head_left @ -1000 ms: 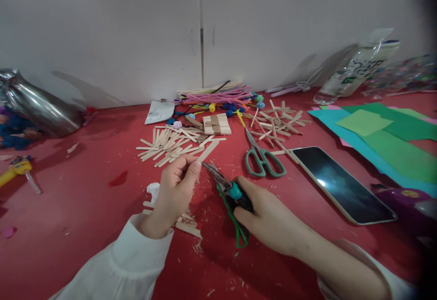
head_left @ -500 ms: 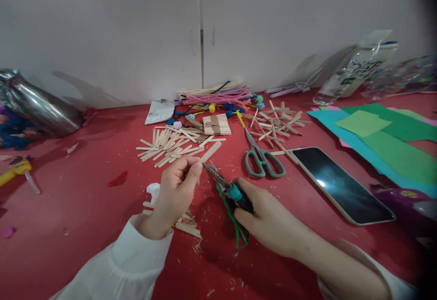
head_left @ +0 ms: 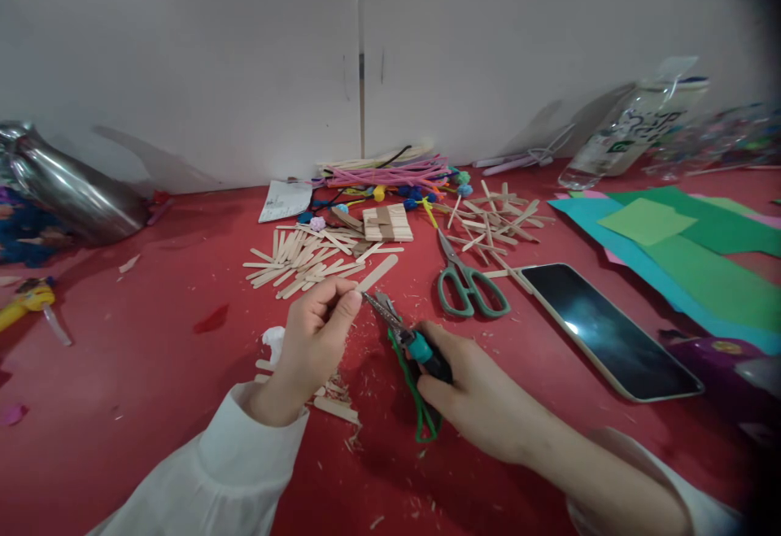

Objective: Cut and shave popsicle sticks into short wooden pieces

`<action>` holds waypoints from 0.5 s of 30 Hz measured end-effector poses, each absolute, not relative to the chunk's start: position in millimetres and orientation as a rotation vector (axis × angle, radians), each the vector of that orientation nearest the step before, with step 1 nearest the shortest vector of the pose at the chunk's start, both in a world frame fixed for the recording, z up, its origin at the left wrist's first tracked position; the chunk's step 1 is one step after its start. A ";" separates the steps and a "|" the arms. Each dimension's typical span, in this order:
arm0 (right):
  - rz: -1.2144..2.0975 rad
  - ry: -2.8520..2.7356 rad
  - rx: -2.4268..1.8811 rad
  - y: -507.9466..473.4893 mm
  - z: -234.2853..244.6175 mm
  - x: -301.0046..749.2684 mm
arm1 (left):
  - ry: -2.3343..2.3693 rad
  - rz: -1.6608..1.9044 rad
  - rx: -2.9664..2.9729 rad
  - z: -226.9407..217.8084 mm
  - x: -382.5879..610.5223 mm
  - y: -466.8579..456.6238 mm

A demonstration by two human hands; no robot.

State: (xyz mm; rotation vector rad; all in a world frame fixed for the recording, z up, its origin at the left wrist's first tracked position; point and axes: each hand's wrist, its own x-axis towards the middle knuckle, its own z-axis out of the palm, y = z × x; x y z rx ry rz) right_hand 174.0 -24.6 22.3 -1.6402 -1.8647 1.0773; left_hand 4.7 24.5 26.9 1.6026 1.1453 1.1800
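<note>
Pinched between the thumb and fingers of my left hand [head_left: 317, 341] is a wooden craft stick [head_left: 378, 272], its far end pointing up and to the right. My right hand [head_left: 469, 381] is wrapped around long-nosed pliers [head_left: 420, 347] with black and teal handles. Their jaws stand apart, one tip by the near end of the stick at my left fingertips. A bent green strand [head_left: 424, 422] hangs below the pliers; whether it is attached to them I cannot tell. Wood splinters and short stick pieces [head_left: 337, 410] lie below my left hand, beside a crumpled white tissue [head_left: 274, 342].
Beyond my hands lie loose craft sticks [head_left: 305, 263], a banded stick bundle [head_left: 389, 223] and pipe cleaners [head_left: 390, 172]. Green-handled scissors [head_left: 469, 288], a phone [head_left: 610, 329], coloured paper [head_left: 701, 259] and a bottle [head_left: 622, 133] are to the right. A metal jug [head_left: 79, 186] stands left.
The jaws of the pliers have opened wider at the stick. Both hands stay nearly in place.
</note>
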 end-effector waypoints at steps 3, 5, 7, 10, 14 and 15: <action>1.052 -1.857 -1.646 -26.6 20.5 173.8 | 1.137 1.186 1.619 27.9 5.5 21.5; 1.006 -1.867 -1.647 -26.9 19.0 173.5 | 1.121 1.184 1.649 27.4 5.8 19.8; 0.927 -1.894 -1.656 -26.1 17.5 173.3 | 1.101 1.175 1.677 25.8 5.8 19.1; 0.788 -1.948 -1.687 -23.4 15.5 173.5 | 1.091 1.149 1.683 22.6 5.2 20.3; 0.716 -1.980 -1.678 -20.4 13.6 174.1 | 1.094 1.112 1.682 21.2 4.4 21.6; 0.706 -1.984 -1.668 -20.2 13.1 174.2 | 1.099 1.110 1.694 21.6 4.4 21.4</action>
